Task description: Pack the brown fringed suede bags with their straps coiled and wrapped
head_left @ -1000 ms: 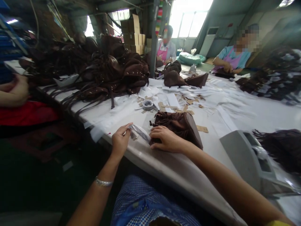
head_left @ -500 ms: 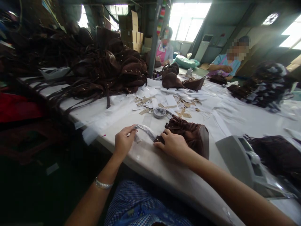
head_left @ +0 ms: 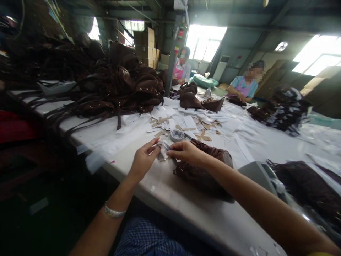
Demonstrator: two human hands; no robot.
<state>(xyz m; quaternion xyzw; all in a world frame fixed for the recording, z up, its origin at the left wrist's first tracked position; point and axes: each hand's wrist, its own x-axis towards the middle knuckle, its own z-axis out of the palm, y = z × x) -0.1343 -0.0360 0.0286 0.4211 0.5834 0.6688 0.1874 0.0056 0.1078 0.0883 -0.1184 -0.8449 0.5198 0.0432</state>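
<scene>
Plastic (head_left: 163, 153), see-through and crinkly with dark and shiny bits in it, was in your two hands, over the table (head_left: 160, 188) close to its near edge. What was inside was too small to tell. Your left hand (head_left: 145, 160) had its thumb and fingers pinched on one side of it. Your right hand (head_left: 188, 152) pinched the other side, so both hands were gripping the same thing. You had a shiny bracelet (head_left: 115, 210) on your left wrist.

A brown bag (head_left: 197, 176) lay on its side under your right arm, near the table's near edge. Past your hands, away from that edge, a roll of tape (head_left: 177, 138) lay flat, just beside a mess of paper scraps (head_left: 188, 122). A grey machine (head_left: 253, 174) was to the right of the bag, with more dark bags (head_left: 301, 181) beside it. A big heap of brown bags (head_left: 128, 81) filled the left end of the table, and long straps (head_left: 74, 128) ran toward the edge there. Two people (head_left: 242, 87) were at the far edge.
</scene>
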